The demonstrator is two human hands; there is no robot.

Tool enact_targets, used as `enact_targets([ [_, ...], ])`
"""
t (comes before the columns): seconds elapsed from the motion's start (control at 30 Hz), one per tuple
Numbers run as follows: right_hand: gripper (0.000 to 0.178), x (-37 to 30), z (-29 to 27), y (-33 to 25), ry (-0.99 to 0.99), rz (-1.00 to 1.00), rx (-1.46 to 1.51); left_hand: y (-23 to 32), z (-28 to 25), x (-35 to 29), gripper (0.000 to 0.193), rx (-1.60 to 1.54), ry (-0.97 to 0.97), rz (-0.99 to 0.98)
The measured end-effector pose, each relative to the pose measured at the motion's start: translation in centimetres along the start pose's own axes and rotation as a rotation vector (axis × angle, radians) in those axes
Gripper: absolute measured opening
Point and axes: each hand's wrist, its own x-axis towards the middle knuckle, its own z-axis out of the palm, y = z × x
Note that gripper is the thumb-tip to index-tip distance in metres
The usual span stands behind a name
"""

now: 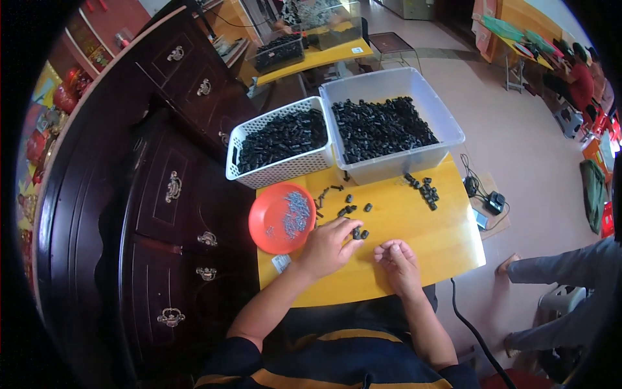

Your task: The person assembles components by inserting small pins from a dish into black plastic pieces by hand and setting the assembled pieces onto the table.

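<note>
My left hand [327, 247] is over the yellow table, thumb and fingers closed on a small black plastic part [356, 233]. Right beside that part lies another black piece [365, 234]. My right hand [398, 264] is a little to the right, its fingers curled and pinched together; anything between them is too small to make out. Left of my left hand sits a red plate [259, 227] with many small silvery screws [297, 214]. Several loose black parts [347, 210] lie on the tabletop beyond my hands.
A white perforated basket [285, 170] and a clear plastic bin [395, 170], both full of black parts, stand at the table's far side. More black parts [427, 193] lie far right. A dark wooden cabinet [181, 194] borders the left. A person's legs [557, 266] show at right.
</note>
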Motion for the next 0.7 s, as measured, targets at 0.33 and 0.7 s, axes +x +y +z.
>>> enact_targets([
  [0.33,0.019,0.0,0.4,-0.3,0.002,0.037,-0.048,-9.7,-10.5,7.2,0.052,0.338,0.209,-0.239],
  [0.7,0.017,-0.2,1.2,-0.7,0.015,0.033,-0.204,-5.7,-0.3,2.1,0.024,0.217,-0.074,-0.056],
])
